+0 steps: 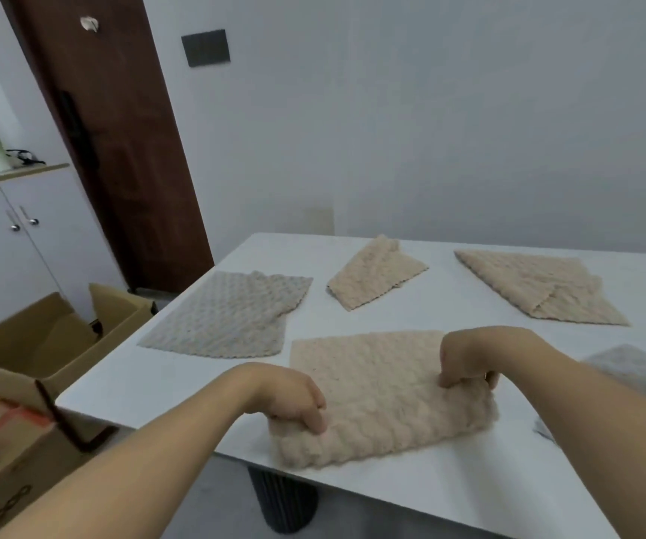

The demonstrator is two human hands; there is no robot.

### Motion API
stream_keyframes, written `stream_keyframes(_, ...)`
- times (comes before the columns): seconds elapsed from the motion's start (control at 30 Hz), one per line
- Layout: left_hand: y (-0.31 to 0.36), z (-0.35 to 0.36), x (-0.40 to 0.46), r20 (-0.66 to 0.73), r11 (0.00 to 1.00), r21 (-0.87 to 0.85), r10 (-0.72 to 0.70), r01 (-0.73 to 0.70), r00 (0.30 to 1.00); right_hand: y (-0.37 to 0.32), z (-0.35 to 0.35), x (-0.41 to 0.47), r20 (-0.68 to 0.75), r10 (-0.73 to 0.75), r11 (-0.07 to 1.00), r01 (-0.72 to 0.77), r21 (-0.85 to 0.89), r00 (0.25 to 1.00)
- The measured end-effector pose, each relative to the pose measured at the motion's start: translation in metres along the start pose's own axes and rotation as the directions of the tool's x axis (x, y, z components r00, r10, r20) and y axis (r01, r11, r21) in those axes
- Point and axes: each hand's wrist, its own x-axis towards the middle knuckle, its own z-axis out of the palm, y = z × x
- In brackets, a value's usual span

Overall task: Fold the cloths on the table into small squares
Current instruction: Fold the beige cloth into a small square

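Beige cloth point(379, 387) pinched at near corners by left hand point(294, 394) and right hand point(469, 359), hands apart, edge kept taut for folding over toward grey cloth point(231, 313).

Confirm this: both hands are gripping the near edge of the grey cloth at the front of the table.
Not quite. The head view shows the left hand and right hand gripping the near edge of a beige cloth, not a grey one. It does lie at the front of the table.
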Motion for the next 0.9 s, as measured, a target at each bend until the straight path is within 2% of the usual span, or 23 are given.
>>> stream_keyframes(0.1,-0.006,-0.020,0.007,-0.235,0.999,-0.002,0.041,-0.043,0.971,0.007,-0.003,0.019,-0.137,0.000,0.995,0.014,0.097,0.991)
stream_keyframes(0.2,-0.007,-0.037,0.024,-0.480,0.990,-0.054,0.088,-0.129,0.873,0.009,-0.009,0.044,-0.288,0.023,0.986,0.026,0.166,0.957)
stream_keyframes(0.3,-0.008,-0.045,0.053,-0.617,0.992,-0.014,0.091,-0.127,0.782,0.006,-0.011,0.067,-0.401,0.075,0.964,0.037,0.265,0.913)
stream_keyframes(0.43,-0.021,-0.038,0.091,-0.704,0.983,0.175,0.167,-0.059,0.690,-0.001,0.015,0.096,-0.507,0.159,0.946,0.017,0.324,0.847)
stream_keyframes(0.47,-0.026,-0.031,0.098,-0.732,0.983,0.175,0.169,-0.057,0.660,-0.002,0.029,0.104,-0.578,0.192,0.945,0.009,0.327,0.793)
stream_keyframes(0.5,-0.031,-0.022,0.104,-0.775,0.985,0.154,0.169,-0.078,0.608,-0.003,0.043,0.111,-0.676,0.225,0.944,0.015,0.329,0.702)
stream_keyframes(0.53,-0.035,-0.015,0.109,-0.827,0.984,0.145,0.180,-0.108,0.533,-0.004,0.055,0.118,-0.757,0.248,0.945,0.020,0.326,0.604)
stream_keyframes(0.57,-0.039,-0.011,0.113,-0.865,0.978,0.164,0.204,-0.126,0.459,-0.003,0.063,0.124,-0.805,0.262,0.947,0.020,0.322,0.532)
stream_keyframes(0.6,-0.041,-0.010,0.116,-0.881,0.974,0.186,0.224,-0.130,0.416,-0.002,0.067,0.127,-0.833,0.278,0.945,0.019,0.326,0.478)
stream_keyframes(0.77,-0.044,-0.015,0.124,-0.891,0.976,0.173,0.212,-0.133,0.402,0.001,0.068,0.134,-0.848,0.314,0.934,0.024,0.358,0.426)
stream_keyframes(0.9,-0.045,-0.014,0.123,-0.892,0.965,0.169,0.236,-0.201,0.386,0.000,0.067,0.131,-0.850,0.303,0.930,0.060,0.362,0.432)
